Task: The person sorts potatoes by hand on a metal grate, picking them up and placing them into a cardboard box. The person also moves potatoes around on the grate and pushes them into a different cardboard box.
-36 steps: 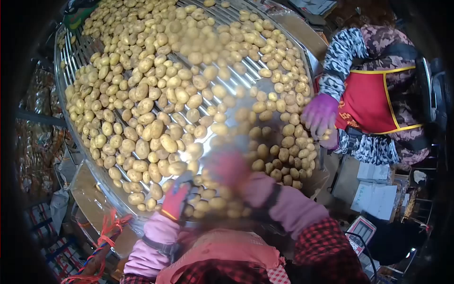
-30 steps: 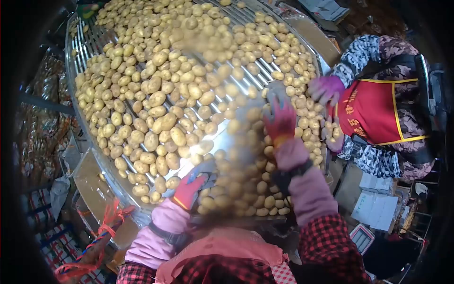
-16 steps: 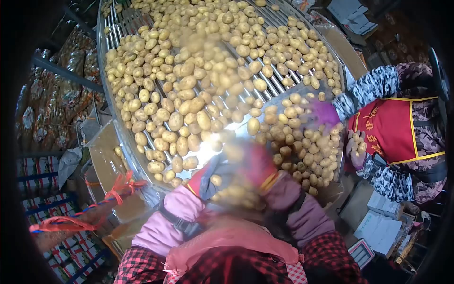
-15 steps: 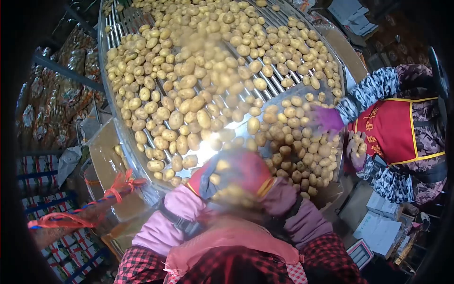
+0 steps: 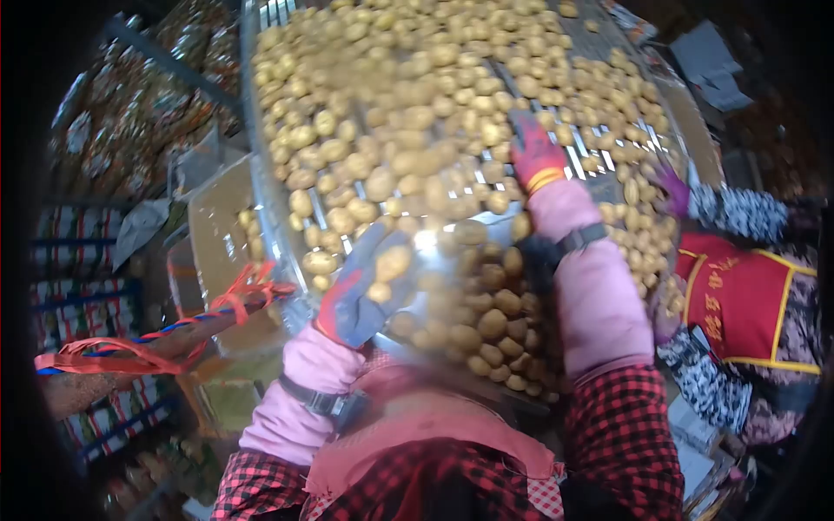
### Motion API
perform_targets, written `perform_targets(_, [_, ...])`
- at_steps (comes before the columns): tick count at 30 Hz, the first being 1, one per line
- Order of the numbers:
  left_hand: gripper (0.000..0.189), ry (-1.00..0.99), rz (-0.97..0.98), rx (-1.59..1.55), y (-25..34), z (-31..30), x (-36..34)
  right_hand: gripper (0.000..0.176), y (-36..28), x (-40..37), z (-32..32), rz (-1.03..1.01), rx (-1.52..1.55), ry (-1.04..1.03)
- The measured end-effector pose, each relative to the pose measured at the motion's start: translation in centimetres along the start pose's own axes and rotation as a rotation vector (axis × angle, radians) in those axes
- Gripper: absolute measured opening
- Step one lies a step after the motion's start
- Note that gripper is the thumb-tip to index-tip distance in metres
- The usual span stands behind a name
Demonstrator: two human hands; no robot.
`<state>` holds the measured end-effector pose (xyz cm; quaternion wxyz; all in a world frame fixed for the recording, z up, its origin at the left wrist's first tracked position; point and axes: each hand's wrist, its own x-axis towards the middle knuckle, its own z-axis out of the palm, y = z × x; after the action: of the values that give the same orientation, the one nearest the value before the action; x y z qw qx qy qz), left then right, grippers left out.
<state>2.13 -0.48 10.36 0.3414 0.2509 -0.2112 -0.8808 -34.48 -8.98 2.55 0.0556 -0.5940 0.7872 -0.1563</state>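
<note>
My left hand (image 5: 360, 291), in a grey-and-red work glove, is turned palm up near the front edge of the sorting table. It cradles a couple of potatoes (image 5: 393, 261) against its curled fingers. Farther forward, my right hand (image 5: 534, 149), in a red-and-grey glove, reaches over the potatoes (image 5: 452, 56) spread on the metal rollers. Its fingers look stretched out among them, slightly blurred, and I see nothing held. Below and between my arms, more potatoes (image 5: 493, 324) lie heaped in a shaded hollow at the table's near side.
At the right, a co-worker in a red apron (image 5: 738, 304) has a purple-gloved hand (image 5: 672, 189) at the potatoes. A pole wrapped with red twine (image 5: 234, 304) juts in from the left. Cardboard (image 5: 228, 221) lines the left side, near stacked packages (image 5: 78, 300).
My hands, together low in front of my body before, have moved apart. The right has gone forward over the rollers; the left stays near with potatoes in its palm. The view has shifted.
</note>
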Motion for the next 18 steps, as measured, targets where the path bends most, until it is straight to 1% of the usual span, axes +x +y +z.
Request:
perform_targets(1, [0.078,0.044,0.031,0.081,0.8,-0.5,0.1,0.054,0.7,2.3,0.8,-0.076,-0.083,-0.003])
perform_targets(3, [0.078,0.080,0.068,0.146,2.4,-0.6,-0.3,0.059,3.4,6.3,4.3,-0.102,-0.127,-0.219])
perform_targets(4, [0.083,0.104,0.024,0.183,3.1,-1.3,-0.9,0.065,2.5,7.2,3.6,-0.066,-0.185,-0.380])
perform_targets(5, [0.082,0.104,0.039,0.177,3.4,-1.7,-1.2,0.070,1.8,7.9,2.7,-0.025,-0.249,-0.542])
perform_targets(7, [0.079,0.076,0.071,0.172,3.4,-2.3,-1.3,0.083,2.6,8.1,2.3,0.074,-0.247,-0.658])
perform_targets(8, [0.065,0.026,0.069,-0.059,3.2,-2.4,-1.1,0.091,3.4,8.2,2.7,0.073,-0.238,-0.685])
perform_targets(11, [0.052,0.017,0.181,0.145,2.2,-2.8,-1.7,0.095,1.6,3.9,1.9,0.098,-0.211,-0.587])
perform_targets(12, [0.048,0.020,0.218,0.212,1.8,-2.8,-2.4,0.098,-0.7,2.2,1.1,0.128,-0.163,-0.562])
perform_targets(13, [0.049,-0.030,0.209,0.100,1.3,-2.7,-3.3,0.089,-1.5,-0.1,1.2,0.121,-0.132,-0.404])
perform_targets(14, [0.049,-0.087,0.204,-0.007,1.2,-2.7,-4.1,0.082,-2.2,-2.0,0.8,0.167,0.034,-0.363])
perform_targets(15, [0.051,-0.091,0.223,0.050,1.4,-2.0,-5.0,0.075,-3.1,-4.1,0.0,0.212,0.200,-0.317])
perform_targets(16, [0.053,-0.094,0.242,0.107,1.6,-1.4,-5.9,0.061,-3.0,-6.6,-0.2,0.082,0.408,-0.144])
perform_targets(17, [0.055,-0.096,0.262,0.164,1.8,-0.7,-6.9,0.062,-3.0,-8.9,0.4,0.022,0.709,-0.036])
perform_targets(18, [0.056,-0.047,0.191,0.058,2.3,-0.6,-7.8,0.065,-5.0,-11.0,-0.5,0.062,1.087,-0.050])
